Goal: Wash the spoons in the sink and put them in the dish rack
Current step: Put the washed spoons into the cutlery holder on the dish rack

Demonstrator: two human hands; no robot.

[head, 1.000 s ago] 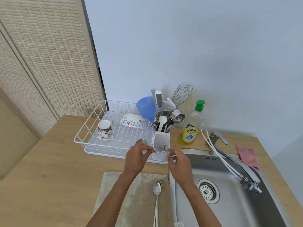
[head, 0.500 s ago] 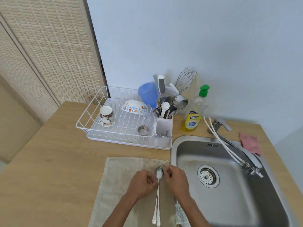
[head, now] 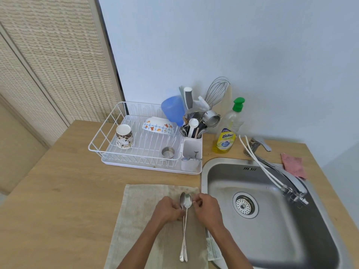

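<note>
Head view:
Spoons (head: 185,210): two long-handled spoons lying together on a beige cloth (head: 139,220), bowls pointing toward the dish rack, handle ends near the bottom of the frame.
Left hand (head: 168,209): curled, fingertips touching the spoons' necks from the left; whether it has pinched them I cannot tell.
Right hand (head: 206,207): curled on the other side, fingertips at the edge of the spoon bowls; grip unclear as well.
Cloth edges: its right edge runs along the sink's (head: 272,230) left rim; its far edge stops short of the rack.
Bench (head: 58,191): bare wood left of the cloth, and a free strip between cloth and dish rack (head: 139,150).
Dish rack: white wire, on a tray, with a patterned mug (head: 124,136), a patterned dish (head: 158,127), and a small metal cup (head: 168,152); bare wire in the middle.
Cutlery holder (head: 191,150): at the rack's right end, beside the sink corner; its back section crowded with utensils.
Sink: basin bare apart from the drain strainer (head: 243,204); tap (head: 279,171) reaching over the right rim.
Dish soap (head: 227,133): upright against the wall, between holder and tap.
Pink cloth (head: 293,167): at the bench's right edge.
</note>
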